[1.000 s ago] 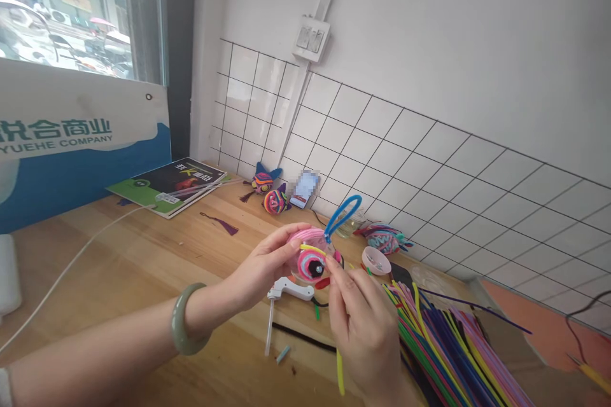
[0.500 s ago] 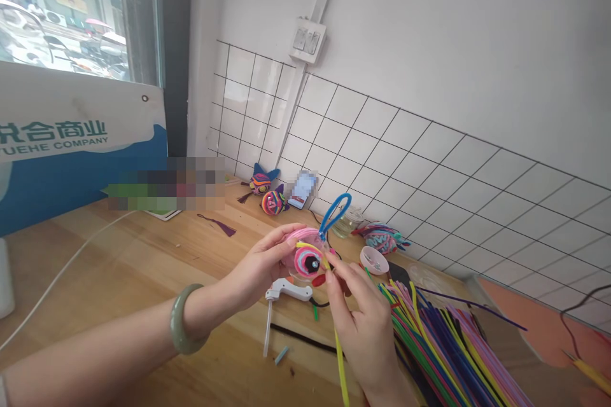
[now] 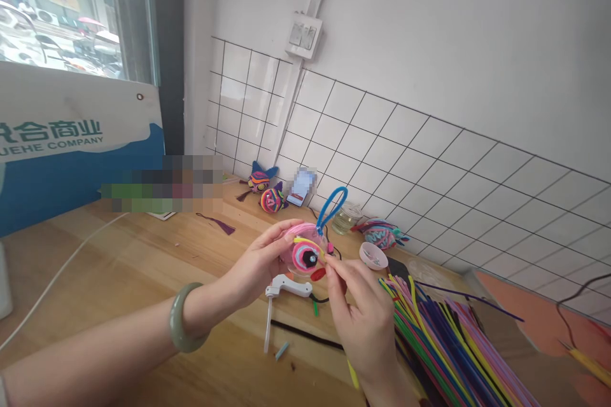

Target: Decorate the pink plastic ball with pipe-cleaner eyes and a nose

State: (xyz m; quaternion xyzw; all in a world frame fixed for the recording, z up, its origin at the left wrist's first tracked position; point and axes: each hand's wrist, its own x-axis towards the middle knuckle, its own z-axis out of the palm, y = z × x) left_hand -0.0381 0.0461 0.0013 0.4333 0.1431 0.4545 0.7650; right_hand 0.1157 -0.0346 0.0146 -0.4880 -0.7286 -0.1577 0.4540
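My left hand (image 3: 260, 261) grips a clear round ornament (image 3: 292, 253) wrapped partly in pink pipe cleaner, its fingers around the far left side. On its front sits a coiled eye in pink, white and black, with a red oval piece beneath. A blue pipe-cleaner loop (image 3: 333, 208) rises from the top. My right hand (image 3: 360, 305) pinches a yellow pipe cleaner (image 3: 310, 243) at the eye's right edge; the strand arcs over the eye, and its loose end shows below my hand. Just under the ornament lies a white glue gun (image 3: 289, 286) with a clear glue stick.
Many coloured pipe cleaners (image 3: 453, 343) lie at right. Behind stand a pink bowl (image 3: 373, 256), a glass jar (image 3: 347, 219), a phone (image 3: 301, 187) and finished yarn-like fish (image 3: 382, 234). A purple tassel (image 3: 217, 223) and a white cable (image 3: 62, 276) lie at left. A wire grid lines the wall.
My right hand has shifted slightly, and the yellow pipe cleaner's loose end has swung from beside my hand to mostly behind it. The view has moved a little.
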